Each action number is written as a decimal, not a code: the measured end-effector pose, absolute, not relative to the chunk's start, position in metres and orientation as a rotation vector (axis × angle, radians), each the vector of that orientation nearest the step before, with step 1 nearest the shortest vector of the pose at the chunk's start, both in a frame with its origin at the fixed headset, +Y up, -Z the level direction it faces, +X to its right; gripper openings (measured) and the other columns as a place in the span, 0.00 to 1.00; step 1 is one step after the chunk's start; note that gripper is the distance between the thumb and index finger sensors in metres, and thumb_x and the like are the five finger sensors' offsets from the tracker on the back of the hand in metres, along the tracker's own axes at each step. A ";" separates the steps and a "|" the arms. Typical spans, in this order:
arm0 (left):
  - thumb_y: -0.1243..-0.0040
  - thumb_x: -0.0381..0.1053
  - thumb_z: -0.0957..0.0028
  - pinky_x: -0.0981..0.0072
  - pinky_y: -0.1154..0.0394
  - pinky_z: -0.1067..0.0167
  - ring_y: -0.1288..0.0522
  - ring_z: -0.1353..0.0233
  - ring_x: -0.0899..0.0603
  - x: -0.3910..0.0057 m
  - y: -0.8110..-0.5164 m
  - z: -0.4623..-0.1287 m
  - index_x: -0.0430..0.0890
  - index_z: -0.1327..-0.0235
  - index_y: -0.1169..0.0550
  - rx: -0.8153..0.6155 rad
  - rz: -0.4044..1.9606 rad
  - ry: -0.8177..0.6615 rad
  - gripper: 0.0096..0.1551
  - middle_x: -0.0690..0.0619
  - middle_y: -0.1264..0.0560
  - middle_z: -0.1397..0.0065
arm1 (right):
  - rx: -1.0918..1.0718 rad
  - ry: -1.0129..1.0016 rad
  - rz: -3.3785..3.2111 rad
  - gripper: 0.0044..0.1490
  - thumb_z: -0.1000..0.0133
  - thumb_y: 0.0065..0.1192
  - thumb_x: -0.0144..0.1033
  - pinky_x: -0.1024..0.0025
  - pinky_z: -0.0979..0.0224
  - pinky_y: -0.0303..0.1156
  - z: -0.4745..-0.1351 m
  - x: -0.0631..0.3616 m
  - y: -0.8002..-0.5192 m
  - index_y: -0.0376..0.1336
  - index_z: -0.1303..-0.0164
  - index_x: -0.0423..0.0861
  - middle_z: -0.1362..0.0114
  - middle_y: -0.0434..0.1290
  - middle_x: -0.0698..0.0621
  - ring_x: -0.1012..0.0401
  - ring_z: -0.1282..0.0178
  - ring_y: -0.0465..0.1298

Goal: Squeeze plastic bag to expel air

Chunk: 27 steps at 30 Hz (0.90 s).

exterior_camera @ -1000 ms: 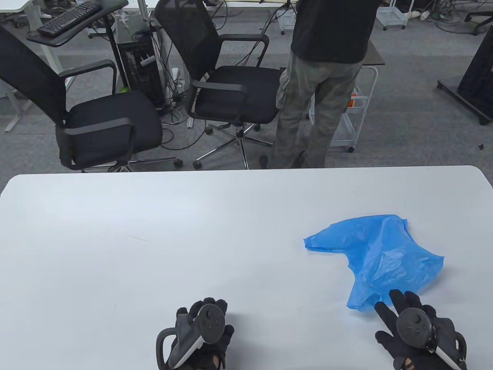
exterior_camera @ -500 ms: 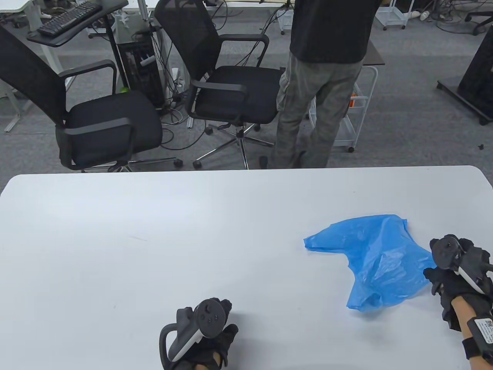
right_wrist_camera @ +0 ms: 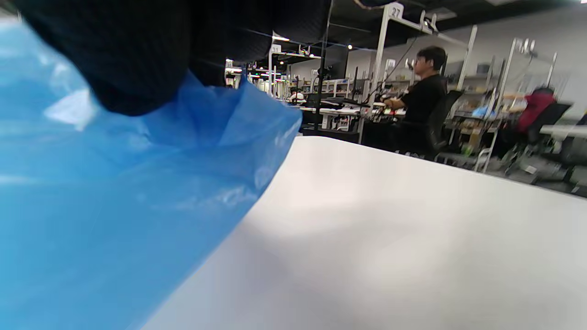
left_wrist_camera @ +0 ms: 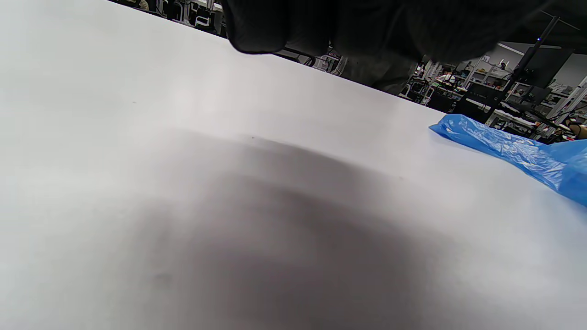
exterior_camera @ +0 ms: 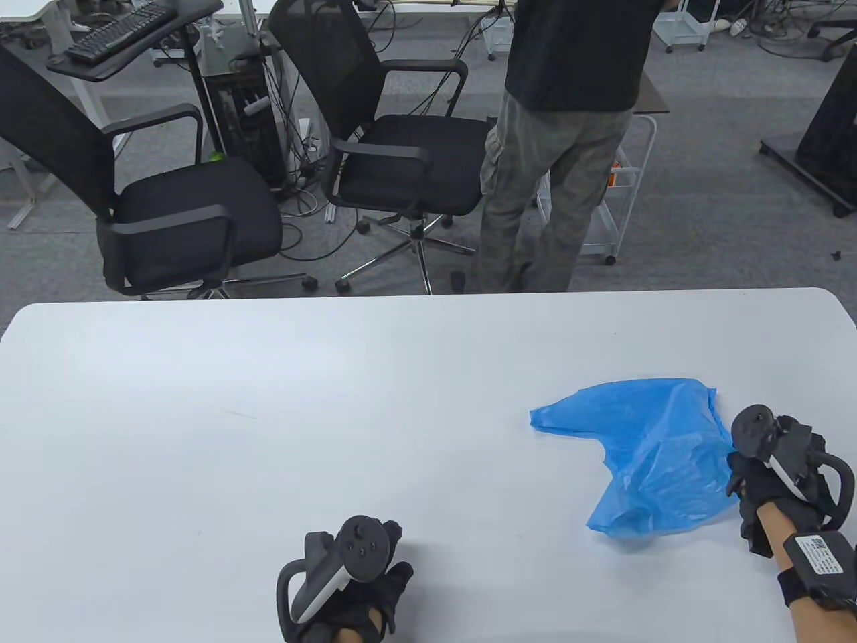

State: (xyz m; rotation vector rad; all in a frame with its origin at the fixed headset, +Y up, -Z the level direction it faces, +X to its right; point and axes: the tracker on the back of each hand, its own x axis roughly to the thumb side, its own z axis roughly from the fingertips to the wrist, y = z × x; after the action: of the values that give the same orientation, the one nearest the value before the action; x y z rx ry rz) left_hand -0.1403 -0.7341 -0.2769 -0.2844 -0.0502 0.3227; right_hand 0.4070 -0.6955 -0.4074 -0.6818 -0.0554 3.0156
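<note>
A crumpled blue plastic bag (exterior_camera: 663, 455) lies on the right part of the white table (exterior_camera: 268, 415). It also shows at the right in the left wrist view (left_wrist_camera: 504, 146). My right hand (exterior_camera: 753, 479) is against the bag's right edge, turned on its side. In the right wrist view a gloved finger (right_wrist_camera: 128, 59) lies on the bunched bag (right_wrist_camera: 114, 206). The frames do not show whether the fingers pinch the film. My left hand (exterior_camera: 381, 576) rests on the table near the front edge, left of the bag and apart from it, with its fingers (left_wrist_camera: 257, 27) curled in and holding nothing.
Beyond the table's far edge a person (exterior_camera: 569, 134) stands next to a white cart (exterior_camera: 616, 201). Two black office chairs (exterior_camera: 395, 154) stand behind the table.
My right hand went from the bag's near corner round to its right edge and then shifted left into it. The bag slid slightly left and bunched up. The left hand stayed put.
</note>
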 end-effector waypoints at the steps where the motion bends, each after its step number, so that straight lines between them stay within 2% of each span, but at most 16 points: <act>1: 0.45 0.62 0.58 0.35 0.51 0.24 0.41 0.19 0.39 -0.140 -0.734 -0.277 0.57 0.30 0.36 -0.281 0.324 -0.049 0.39 0.54 0.42 0.22 | -0.649 -0.051 2.920 0.22 0.55 0.67 0.48 0.49 0.15 0.46 -0.408 0.401 -0.683 0.71 0.51 0.59 0.18 0.54 0.60 0.54 0.14 0.51; 5: 0.45 0.62 0.58 0.35 0.51 0.25 0.42 0.19 0.39 -0.143 -0.733 -0.276 0.57 0.30 0.37 -0.257 0.325 -0.033 0.39 0.54 0.42 0.22 | -0.458 -0.125 2.432 0.22 0.54 0.66 0.49 0.51 0.16 0.49 -0.408 0.363 -0.625 0.70 0.50 0.59 0.18 0.54 0.59 0.54 0.15 0.53; 8: 0.45 0.62 0.57 0.35 0.51 0.25 0.42 0.19 0.39 -0.148 -0.731 -0.273 0.57 0.30 0.37 -0.225 0.336 -0.014 0.39 0.54 0.43 0.22 | -0.209 -0.206 2.020 0.21 0.51 0.64 0.50 0.53 0.15 0.50 -0.394 0.315 -0.574 0.67 0.47 0.61 0.18 0.53 0.62 0.57 0.14 0.53; 10: 0.45 0.63 0.58 0.34 0.51 0.25 0.42 0.19 0.39 -0.151 -0.730 -0.271 0.57 0.30 0.37 -0.208 0.350 -0.003 0.39 0.54 0.43 0.22 | -0.046 -0.241 1.889 0.22 0.49 0.63 0.51 0.51 0.14 0.49 -0.383 0.285 -0.551 0.66 0.46 0.60 0.18 0.52 0.62 0.57 0.14 0.52; 11: 0.45 0.62 0.58 0.34 0.52 0.25 0.42 0.19 0.39 -0.152 -0.729 -0.271 0.57 0.30 0.37 -0.200 0.361 0.002 0.39 0.54 0.43 0.22 | 0.037 -0.290 1.829 0.21 0.50 0.63 0.51 0.51 0.15 0.51 -0.377 0.270 -0.540 0.66 0.46 0.61 0.18 0.54 0.62 0.57 0.14 0.55; 15: 0.45 0.63 0.58 0.34 0.52 0.25 0.42 0.19 0.38 -0.154 -0.727 -0.270 0.57 0.30 0.37 -0.178 0.367 0.009 0.39 0.54 0.43 0.22 | 0.231 -0.354 1.733 0.22 0.49 0.62 0.52 0.53 0.12 0.48 -0.353 0.231 -0.520 0.64 0.45 0.64 0.18 0.51 0.66 0.61 0.13 0.52; 19: 0.45 0.62 0.57 0.34 0.52 0.25 0.42 0.19 0.38 -0.159 -0.723 -0.267 0.57 0.30 0.37 -0.135 0.403 0.032 0.39 0.53 0.43 0.22 | 0.170 -0.537 1.969 0.22 0.48 0.61 0.51 0.53 0.13 0.46 -0.344 0.206 -0.540 0.63 0.45 0.63 0.18 0.50 0.64 0.59 0.14 0.51; 23: 0.46 0.62 0.57 0.34 0.52 0.25 0.43 0.19 0.38 -0.168 -0.717 -0.263 0.56 0.30 0.37 -0.053 0.456 0.091 0.39 0.53 0.43 0.22 | 0.013 -0.503 2.146 0.22 0.48 0.62 0.50 0.52 0.15 0.45 -0.345 0.192 -0.587 0.63 0.44 0.60 0.19 0.50 0.61 0.57 0.16 0.51; 25: 0.47 0.62 0.57 0.32 0.53 0.26 0.43 0.19 0.37 -0.175 -0.713 -0.259 0.56 0.30 0.38 0.006 0.489 0.143 0.38 0.53 0.43 0.22 | -0.080 -0.508 2.264 0.22 0.48 0.62 0.50 0.53 0.17 0.49 -0.343 0.183 -0.624 0.63 0.44 0.59 0.21 0.53 0.59 0.55 0.20 0.56; 27: 0.46 0.61 0.57 0.34 0.52 0.25 0.43 0.19 0.37 -0.180 -0.711 -0.256 0.55 0.30 0.38 0.048 0.521 0.176 0.39 0.52 0.44 0.22 | -0.065 -0.441 2.364 0.22 0.48 0.62 0.50 0.54 0.18 0.51 -0.344 0.175 -0.649 0.63 0.44 0.60 0.22 0.55 0.59 0.55 0.22 0.58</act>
State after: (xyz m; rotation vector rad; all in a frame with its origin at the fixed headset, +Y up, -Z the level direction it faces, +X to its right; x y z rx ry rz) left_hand -0.1798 -0.7108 -0.2565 0.0484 0.1760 0.5210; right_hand 0.1753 -0.6490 -0.3445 -0.0647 -0.4411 2.3640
